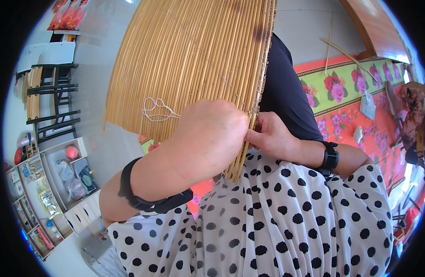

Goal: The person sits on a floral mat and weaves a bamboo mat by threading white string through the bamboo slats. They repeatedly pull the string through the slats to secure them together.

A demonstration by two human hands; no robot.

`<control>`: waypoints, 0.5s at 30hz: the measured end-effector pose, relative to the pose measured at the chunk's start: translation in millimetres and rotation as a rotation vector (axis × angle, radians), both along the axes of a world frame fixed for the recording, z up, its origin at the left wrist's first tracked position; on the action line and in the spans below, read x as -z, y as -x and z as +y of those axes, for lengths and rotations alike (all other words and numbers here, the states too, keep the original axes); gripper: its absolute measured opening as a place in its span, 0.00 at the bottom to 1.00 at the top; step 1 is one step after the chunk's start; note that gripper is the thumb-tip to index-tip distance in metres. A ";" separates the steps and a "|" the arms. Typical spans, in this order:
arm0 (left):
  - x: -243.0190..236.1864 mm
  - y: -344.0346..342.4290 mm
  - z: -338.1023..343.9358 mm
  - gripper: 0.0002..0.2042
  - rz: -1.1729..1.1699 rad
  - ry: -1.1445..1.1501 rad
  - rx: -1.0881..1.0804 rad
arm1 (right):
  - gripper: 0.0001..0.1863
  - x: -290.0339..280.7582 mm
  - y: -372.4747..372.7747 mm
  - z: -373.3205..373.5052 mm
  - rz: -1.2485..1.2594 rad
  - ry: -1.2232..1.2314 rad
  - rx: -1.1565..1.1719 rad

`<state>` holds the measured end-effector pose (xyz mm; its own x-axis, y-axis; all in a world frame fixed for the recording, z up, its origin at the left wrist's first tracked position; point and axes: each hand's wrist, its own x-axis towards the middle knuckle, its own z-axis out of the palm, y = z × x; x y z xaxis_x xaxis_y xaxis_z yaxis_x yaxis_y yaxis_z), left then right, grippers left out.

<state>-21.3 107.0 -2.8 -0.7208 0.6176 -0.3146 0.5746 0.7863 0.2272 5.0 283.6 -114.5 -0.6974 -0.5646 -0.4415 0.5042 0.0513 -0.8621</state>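
A mat of thin yellow-brown reeds (185, 60), tied in rows with string, lies across my lap and stretches away from me. My left hand (215, 122) is closed in a fist over its near right part, knuckles up. The fingertips are hidden, so what they grip does not show. A loop of white string (159, 111) lies on the reeds and passes beneath my left forearm. Just to the right, my right hand (272, 134) is closed at the mat's right edge, thumb against the reeds. Several reed ends stick out toward me below the hands.
A red and green flowered floor mat (337, 92) spreads on the right, with loose reeds (344, 50) and a crumpled tissue packet (367, 106). Folded black-legged stools (55, 101) and an open drawer unit (67, 175) stand at left. A wooden furniture edge (376, 30) is at the far right.
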 end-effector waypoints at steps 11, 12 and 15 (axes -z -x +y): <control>-4.6 3.5 18.4 0.03 -0.053 0.107 0.019 | 0.16 25.8 -8.1 -5.8 0.095 -0.048 0.040; -4.1 3.0 20.0 0.03 -0.046 0.111 0.029 | 0.16 29.2 -9.1 -6.6 0.101 -0.059 0.046; -0.5 -1.6 25.5 0.04 0.021 0.104 0.075 | 0.16 30.3 -11.1 -7.6 0.211 -0.071 0.102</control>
